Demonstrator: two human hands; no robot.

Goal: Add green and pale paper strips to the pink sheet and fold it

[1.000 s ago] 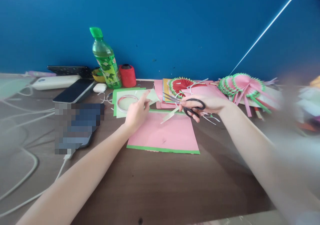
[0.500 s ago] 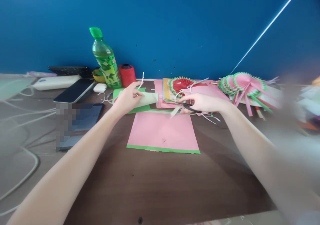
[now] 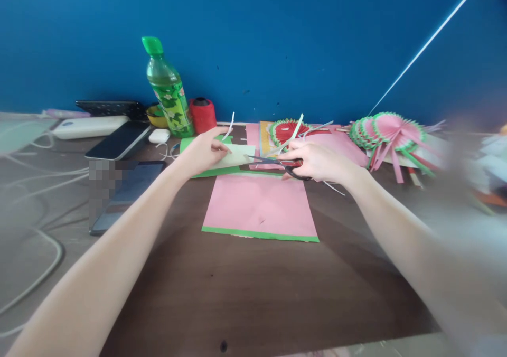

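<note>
My left hand point(image 3: 204, 151) is closed on a pale green-white piece of paper point(image 3: 235, 155), pinching it near its left part. A thin white strip point(image 3: 230, 126) sticks up by its fingers. My right hand point(image 3: 317, 161) grips black-handled scissors point(image 3: 295, 170), whose blades point left and reach the right end of the pale paper. Another pale strip point(image 3: 296, 128) rises beside the right hand's fingers; whether they hold it I cannot tell. Below lies a pink paper sheet point(image 3: 259, 204) with a green strip point(image 3: 259, 234) along its near edge. Green paper point(image 3: 206, 172) lies under the left hand.
A tilted green bottle point(image 3: 170, 95) and a red thread spool point(image 3: 203, 115) stand by the blue wall. Phones point(image 3: 119, 140) and white cables lie left. A red folded-paper fan point(image 3: 291, 131) is behind my right hand; pink-green fans point(image 3: 392, 130) lie right.
The scissors have moved left so their blades meet the pale paper's end. The loose pale strip below the right hand is gone from there; a pale strip now rises above that hand.
</note>
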